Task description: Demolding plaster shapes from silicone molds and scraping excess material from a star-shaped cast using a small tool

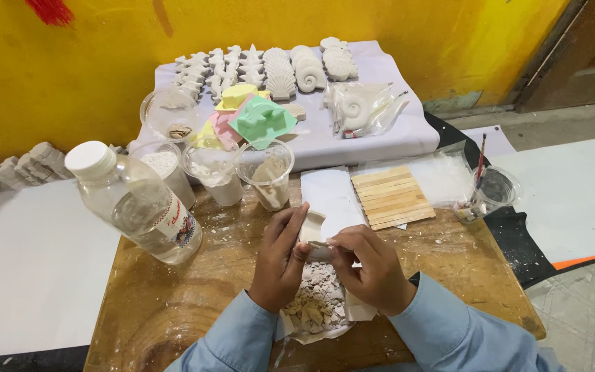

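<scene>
Right now you hold a small white plaster piece (pixel 313 231) between both hands, low over the middle of the wooden bench (pixel 173 303). Your left hand (pixel 278 260) cradles it from the left, its fingers (pixel 290 227) closed along the piece's side. Your right hand (pixel 372 267) comes in from the right, its fingers (pixel 339 242) pinched together on a thin sliver at the piece's lower edge. The piece runs lengthwise away from you, towards the cups, so its near end sits just at your right fingertips. Both hands touch it; the left carries more of it. Directly beneath, a heap of broken plaster chips (pixel 315 303) lies on a sheet of paper.

To your left a clear plastic bottle (pixel 136 203) with a white cap lies tilted, its label a small patch of red, blue and white on the side facing you. Beyond your hands stand three clear plastic cups (pixel 266 172) holding powder or paste. A row of flat wooden sticks (pixel 390 196) lies to the right, near a cup of brushes (pixel 489 193). Farther back, pastel moulds (pixel 259 118) sit in front of white shell and star casts (pixel 277 69), and one cast lies in a clear bag (pixel 363 109).
</scene>
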